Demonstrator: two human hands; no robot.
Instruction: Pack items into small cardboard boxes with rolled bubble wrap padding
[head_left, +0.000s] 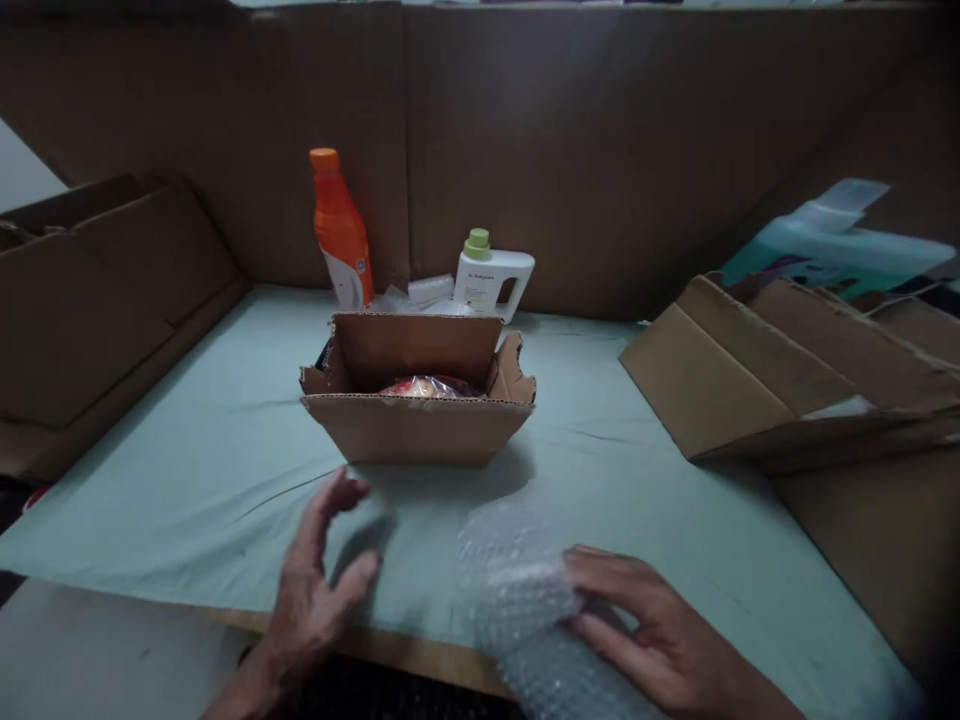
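Pinched in my right hand (637,625) is a sheet of bubble wrap (517,580), which hangs over the front edge of the table. My left hand (322,570) hovers near that edge with thumb and fingers apart, holding nothing. Just beyond both hands, an open cardboard box (420,430) stands on the pale green cloth. Inside it, partly hidden by the front wall, lies a clear-wrapped packet (431,387) with some red on it; its kind cannot be made out.
Behind the box stand an orange bottle (341,230) and a white jug with a green cap (480,275), clear plastic between them. Cardboard boxes flank the cloth (600,400) at left (112,310) and right (742,370). A teal-filled container (817,240) leans at right. A cardboard wall (600,150) closes the back.
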